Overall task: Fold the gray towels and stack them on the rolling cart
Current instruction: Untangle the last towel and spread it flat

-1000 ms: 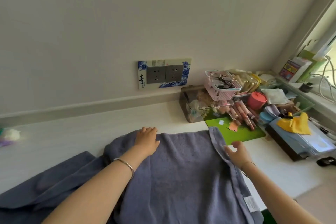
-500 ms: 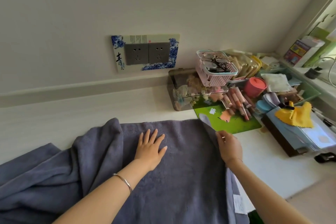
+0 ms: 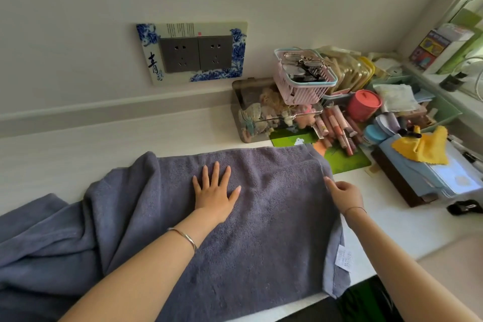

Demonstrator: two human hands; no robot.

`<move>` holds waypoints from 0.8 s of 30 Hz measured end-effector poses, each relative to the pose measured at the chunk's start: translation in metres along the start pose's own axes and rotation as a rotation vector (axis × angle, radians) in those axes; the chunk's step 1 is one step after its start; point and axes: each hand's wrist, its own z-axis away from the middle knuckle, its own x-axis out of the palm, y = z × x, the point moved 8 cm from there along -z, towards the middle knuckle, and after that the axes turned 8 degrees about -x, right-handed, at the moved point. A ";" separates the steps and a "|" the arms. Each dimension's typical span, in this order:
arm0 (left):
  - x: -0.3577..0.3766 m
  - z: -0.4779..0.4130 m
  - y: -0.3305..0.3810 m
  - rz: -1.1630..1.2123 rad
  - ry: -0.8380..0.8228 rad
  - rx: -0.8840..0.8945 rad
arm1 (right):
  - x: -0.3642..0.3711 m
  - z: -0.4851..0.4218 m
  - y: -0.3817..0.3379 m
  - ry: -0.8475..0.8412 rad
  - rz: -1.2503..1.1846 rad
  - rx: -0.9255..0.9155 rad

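one gray towel; left hand flat, right hand pinches edge.

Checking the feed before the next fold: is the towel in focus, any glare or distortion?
Head view: towel and left hand sharp, evenly lit; head view, right edge: window glares white; head view, borders: wide-angle slightly bows the wall trim.

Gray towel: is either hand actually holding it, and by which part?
The right hand pinches the gray towel at its right edge; the left hand only presses flat on its middle.
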 end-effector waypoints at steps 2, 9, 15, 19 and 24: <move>0.002 0.002 0.002 -0.011 0.030 -0.021 | -0.001 0.007 0.006 -0.047 0.074 -0.011; 0.006 0.003 0.004 -0.022 0.083 -0.072 | -0.023 0.010 0.011 0.119 0.030 -0.054; 0.005 0.004 0.003 -0.014 0.164 -0.072 | 0.000 -0.018 -0.033 -0.043 -0.076 -0.192; 0.007 0.004 0.004 -0.008 0.176 -0.057 | 0.018 -0.040 -0.062 -0.108 0.085 -0.377; 0.005 -0.006 0.004 -0.003 0.174 -0.082 | 0.021 -0.047 -0.065 -0.156 0.105 -0.379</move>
